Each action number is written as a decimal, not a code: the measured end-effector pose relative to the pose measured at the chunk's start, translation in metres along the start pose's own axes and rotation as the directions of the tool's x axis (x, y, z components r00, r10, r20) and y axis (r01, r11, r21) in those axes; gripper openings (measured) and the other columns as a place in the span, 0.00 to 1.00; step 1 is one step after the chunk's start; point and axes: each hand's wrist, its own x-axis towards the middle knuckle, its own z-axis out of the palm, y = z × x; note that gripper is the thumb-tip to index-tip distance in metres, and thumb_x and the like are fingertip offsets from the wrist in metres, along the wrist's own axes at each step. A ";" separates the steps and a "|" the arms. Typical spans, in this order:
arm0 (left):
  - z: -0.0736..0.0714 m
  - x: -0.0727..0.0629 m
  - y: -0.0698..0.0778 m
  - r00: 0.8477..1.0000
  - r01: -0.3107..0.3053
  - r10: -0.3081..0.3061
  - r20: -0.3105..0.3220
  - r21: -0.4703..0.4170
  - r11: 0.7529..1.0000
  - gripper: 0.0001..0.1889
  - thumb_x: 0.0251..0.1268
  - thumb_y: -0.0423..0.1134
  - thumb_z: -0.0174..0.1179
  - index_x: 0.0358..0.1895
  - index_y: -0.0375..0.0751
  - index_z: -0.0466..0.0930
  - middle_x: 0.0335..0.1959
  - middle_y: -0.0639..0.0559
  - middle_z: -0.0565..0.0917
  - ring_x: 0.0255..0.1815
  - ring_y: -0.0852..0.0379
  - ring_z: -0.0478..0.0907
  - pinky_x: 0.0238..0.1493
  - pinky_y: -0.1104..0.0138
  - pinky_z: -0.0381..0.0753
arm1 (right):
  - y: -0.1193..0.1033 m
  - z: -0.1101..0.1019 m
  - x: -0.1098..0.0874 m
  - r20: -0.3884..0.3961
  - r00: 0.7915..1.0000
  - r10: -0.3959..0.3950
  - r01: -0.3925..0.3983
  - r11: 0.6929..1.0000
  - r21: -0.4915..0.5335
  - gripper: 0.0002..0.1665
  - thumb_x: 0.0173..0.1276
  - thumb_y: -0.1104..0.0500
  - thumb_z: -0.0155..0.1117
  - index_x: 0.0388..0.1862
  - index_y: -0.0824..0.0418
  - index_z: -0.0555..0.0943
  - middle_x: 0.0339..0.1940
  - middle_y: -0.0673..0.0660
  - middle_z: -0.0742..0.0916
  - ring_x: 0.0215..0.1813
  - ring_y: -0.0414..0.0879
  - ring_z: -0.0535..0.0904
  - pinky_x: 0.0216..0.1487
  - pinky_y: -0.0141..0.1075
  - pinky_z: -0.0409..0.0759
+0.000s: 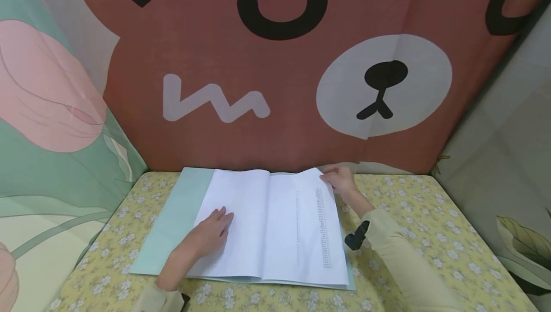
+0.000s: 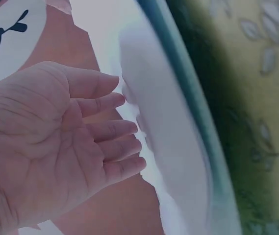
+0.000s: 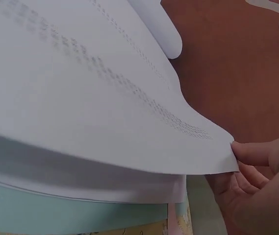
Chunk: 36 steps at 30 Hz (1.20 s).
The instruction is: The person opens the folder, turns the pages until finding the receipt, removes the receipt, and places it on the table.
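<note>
An open booklet of white pages [image 1: 245, 216] lies in a pale green folder cover [image 1: 165, 228]. Columns of small print run down the right page [image 1: 310, 235]. My right hand [image 1: 342, 183] pinches the top right corner of that page between thumb and fingers. In the right wrist view the page [image 3: 105, 122] bows up, lifted off the sheets beneath. My left hand [image 1: 211, 233] rests on the left page with its fingers extended. From the left wrist view, the fingertips of the left hand [image 2: 65, 137] touch the paper [image 2: 164, 112].
A yellow flowered cloth [image 1: 409, 216] covers the table under the folder. Behind it stands a reddish-brown fabric backdrop [image 1: 292, 125] with a bear face. Patterned fabric hangs on the left side [image 1: 51, 168] and on the right side [image 1: 503, 159].
</note>
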 end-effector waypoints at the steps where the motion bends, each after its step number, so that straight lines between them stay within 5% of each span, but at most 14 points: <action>1: -0.001 -0.001 0.002 1.000 -0.007 0.007 -0.003 0.000 1.000 0.25 0.80 0.36 0.53 0.74 0.31 0.70 0.78 0.32 0.64 0.80 0.33 0.57 0.77 0.42 0.60 | -0.001 0.000 0.000 -0.002 1.000 0.001 -0.001 1.000 0.007 0.21 0.74 0.63 0.66 0.62 0.71 0.79 0.58 0.69 0.83 0.51 0.56 0.84 0.46 0.41 0.85; 11: 0.002 -0.005 0.024 0.995 -0.100 0.099 -0.019 -0.024 0.995 0.25 0.81 0.38 0.53 0.75 0.34 0.70 0.77 0.35 0.67 0.79 0.36 0.61 0.75 0.44 0.64 | -0.011 -0.004 -0.002 0.034 0.993 0.109 -0.113 0.981 0.159 0.36 0.76 0.65 0.62 0.77 0.73 0.61 0.67 0.72 0.76 0.53 0.55 0.81 0.52 0.44 0.82; 14: 0.006 -0.006 0.028 0.991 -0.129 0.128 -0.028 -0.038 0.991 0.27 0.82 0.41 0.53 0.77 0.36 0.67 0.78 0.36 0.65 0.79 0.36 0.61 0.75 0.44 0.65 | -0.014 -0.005 -0.001 0.055 0.989 0.135 -0.144 0.970 0.198 0.36 0.75 0.65 0.63 0.77 0.71 0.62 0.65 0.70 0.78 0.47 0.50 0.81 0.46 0.40 0.81; 21: 0.014 -0.009 0.031 0.991 -0.127 0.129 0.041 -0.047 0.991 0.29 0.82 0.45 0.53 0.78 0.36 0.65 0.81 0.34 0.60 0.80 0.32 0.56 0.76 0.41 0.62 | -0.029 -0.004 0.000 0.081 0.985 0.150 -0.162 0.971 0.175 0.32 0.74 0.62 0.67 0.73 0.66 0.72 0.62 0.64 0.82 0.48 0.50 0.83 0.55 0.45 0.81; 27: 0.013 -0.011 0.029 0.992 -0.104 0.106 0.068 -0.040 0.994 0.29 0.83 0.46 0.51 0.79 0.36 0.64 0.81 0.35 0.59 0.81 0.34 0.54 0.77 0.42 0.60 | -0.042 0.001 0.003 0.127 0.988 0.090 -0.110 0.980 0.164 0.30 0.72 0.64 0.68 0.70 0.73 0.72 0.62 0.65 0.80 0.42 0.46 0.82 0.40 0.31 0.83; 36: 0.009 -0.005 0.025 0.995 -0.093 0.095 -0.004 -0.251 0.964 0.26 0.84 0.45 0.49 0.73 0.29 0.70 0.75 0.34 0.70 0.78 0.37 0.63 0.77 0.45 0.60 | -0.064 0.013 0.001 0.213 0.968 0.133 -0.192 0.938 0.288 0.36 0.73 0.69 0.65 0.76 0.73 0.65 0.68 0.65 0.75 0.45 0.44 0.81 0.42 0.29 0.86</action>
